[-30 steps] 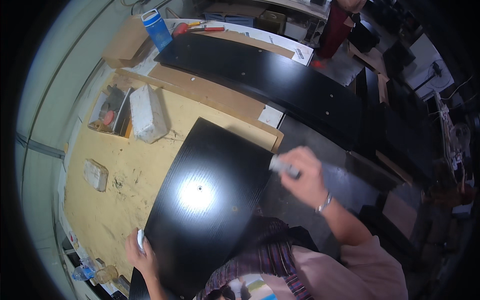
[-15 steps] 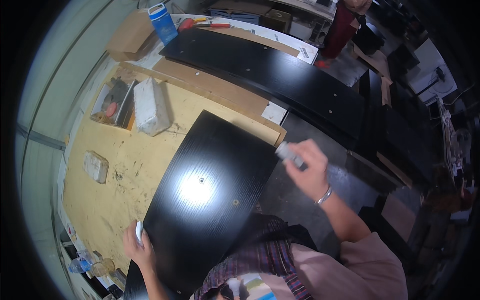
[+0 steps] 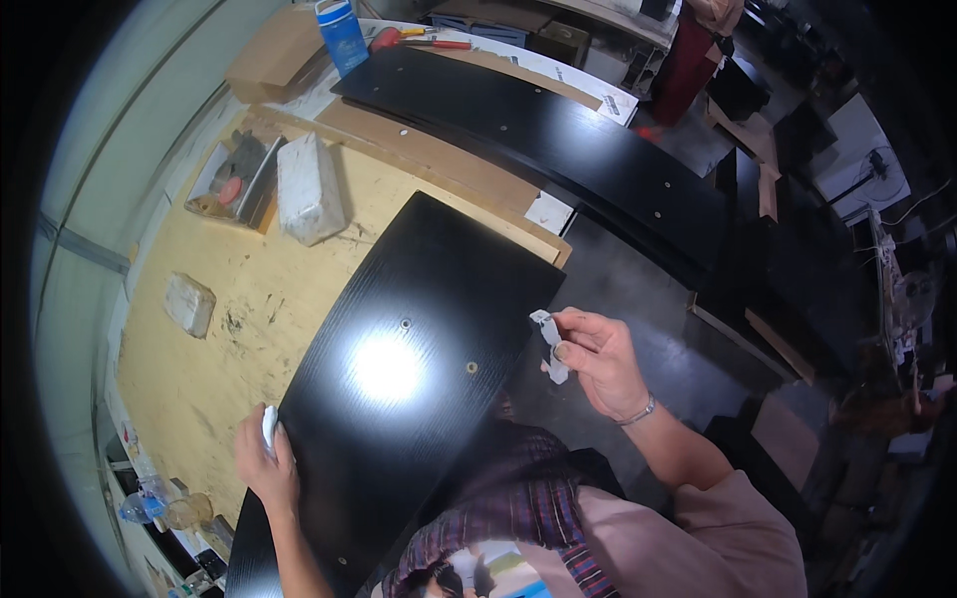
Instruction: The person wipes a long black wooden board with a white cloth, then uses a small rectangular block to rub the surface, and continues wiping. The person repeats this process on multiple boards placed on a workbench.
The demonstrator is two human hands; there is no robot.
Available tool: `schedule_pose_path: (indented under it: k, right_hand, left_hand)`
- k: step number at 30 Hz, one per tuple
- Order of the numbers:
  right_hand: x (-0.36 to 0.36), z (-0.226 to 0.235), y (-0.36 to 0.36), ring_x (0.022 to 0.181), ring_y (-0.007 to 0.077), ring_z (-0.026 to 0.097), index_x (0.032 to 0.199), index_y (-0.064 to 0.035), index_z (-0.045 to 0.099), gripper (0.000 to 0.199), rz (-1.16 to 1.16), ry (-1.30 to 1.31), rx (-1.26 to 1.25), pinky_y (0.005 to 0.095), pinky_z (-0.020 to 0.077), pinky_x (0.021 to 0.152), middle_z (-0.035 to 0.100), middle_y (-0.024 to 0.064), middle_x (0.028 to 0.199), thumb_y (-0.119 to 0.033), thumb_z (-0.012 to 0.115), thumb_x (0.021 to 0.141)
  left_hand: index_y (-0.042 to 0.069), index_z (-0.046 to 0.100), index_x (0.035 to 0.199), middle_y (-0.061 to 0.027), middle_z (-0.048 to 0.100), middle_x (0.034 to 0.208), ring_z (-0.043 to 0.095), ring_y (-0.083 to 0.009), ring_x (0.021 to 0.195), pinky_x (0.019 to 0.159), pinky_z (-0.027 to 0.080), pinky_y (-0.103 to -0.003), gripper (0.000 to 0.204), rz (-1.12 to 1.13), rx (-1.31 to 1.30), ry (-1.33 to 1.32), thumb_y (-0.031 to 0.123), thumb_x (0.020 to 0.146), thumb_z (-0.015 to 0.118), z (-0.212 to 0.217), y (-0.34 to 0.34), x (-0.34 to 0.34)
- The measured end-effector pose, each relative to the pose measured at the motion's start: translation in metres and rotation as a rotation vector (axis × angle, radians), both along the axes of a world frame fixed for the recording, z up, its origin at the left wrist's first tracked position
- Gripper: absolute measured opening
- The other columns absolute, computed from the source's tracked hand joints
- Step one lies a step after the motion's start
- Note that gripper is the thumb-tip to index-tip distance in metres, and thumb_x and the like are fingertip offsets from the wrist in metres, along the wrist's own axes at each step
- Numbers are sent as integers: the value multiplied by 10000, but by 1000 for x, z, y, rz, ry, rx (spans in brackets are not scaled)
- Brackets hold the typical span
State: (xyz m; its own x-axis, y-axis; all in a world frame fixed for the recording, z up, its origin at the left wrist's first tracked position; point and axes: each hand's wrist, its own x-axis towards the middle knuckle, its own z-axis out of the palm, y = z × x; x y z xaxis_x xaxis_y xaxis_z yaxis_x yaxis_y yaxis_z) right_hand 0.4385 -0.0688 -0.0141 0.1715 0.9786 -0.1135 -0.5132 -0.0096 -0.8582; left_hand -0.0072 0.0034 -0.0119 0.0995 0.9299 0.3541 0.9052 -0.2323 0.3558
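Note:
A glossy black board (image 3: 449, 269) with wood grain and small metal-ringed holes lies in front of me, its left edge curved. At that edge, my left hand (image 3: 267, 463) is closed around a small white object (image 3: 269, 429), possibly a folded wad; its kind is unclear. Off the board's right edge, my right hand (image 3: 600, 364) pinches a crumpled grey-white strip (image 3: 551, 349) between thumb and fingers. That strip looks thin and bent, with a darker patch on one side.
A yellowish worktable (image 3: 239, 369) holds two whitish wrapped blocks (image 3: 310, 189) and an open box of odds and ends (image 3: 231, 189). Beyond lies another long black board (image 3: 558, 140), beside a blue bottle (image 3: 343, 40). Plastic bottles (image 3: 150, 506) stand lower left. A person (image 3: 688, 60) is in the background.
My right hand has come down and slightly left, turning so the strip shows more fully. My left hand has shifted a little up along the board's edge, still holding the white object.

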Motion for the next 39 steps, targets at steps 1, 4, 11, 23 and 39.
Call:
schedule_pose_path:
  k: [1, 4, 11, 23, 39]
  right_hand:
    - [1, 0, 0, 930, 133, 671, 1239, 75, 673, 322, -32, -78, 5, 298, 600, 820, 655, 77, 1095, 16, 723, 926]
    - [3, -3, 7, 939, 128, 677, 1242, 78, 672, 317, -101, -233, 32, 280, 584, 814, 674, 72, 1100, 19, 719, 933]
    - [-37, 9, 12, 942, 227, 722, 1317, 92, 600, 545, 195, 209, 70, 361, 614, 809, 719, 157, 1108, -214, 802, 914]
    - [-228, 35, 9, 818, 211, 654, 1215, 5, 648, 750, 780, 278, -34, 329, 561, 695, 668, 95, 898, -486, 915, 713]
    - [-617, 90, -83, 944, 170, 706, 1236, 37, 683, 434, 1292, -60, -5, 345, 596, 839, 744, 98, 1083, -177, 839, 891]
  left_hand:
    - [18, 674, 1235, -177, 682, 1101, 656, -362, 1016, 919, 511, -425, 324, 1, -1, -3, 81, 918, 655, 1, 0, 2]
    - [19, 675, 1233, -171, 681, 1093, 654, -366, 1009, 913, 512, -420, 329, -28, 30, 11, 82, 910, 659, 3, -1, 4]
    - [33, 691, 1216, -190, 701, 1145, 667, -378, 1041, 912, 520, -436, 366, -66, 158, -12, 64, 851, 686, -4, -9, -9]
    - [101, 701, 1221, -102, 655, 1276, 598, -340, 1199, 1055, 371, -555, 536, -118, 13, -86, 317, 751, 842, 60, -146, -35]
    - [-51, 721, 1116, -60, 744, 976, 666, -105, 902, 822, 524, -267, 182, 927, 254, -1031, 61, 975, 689, -32, -393, -506]
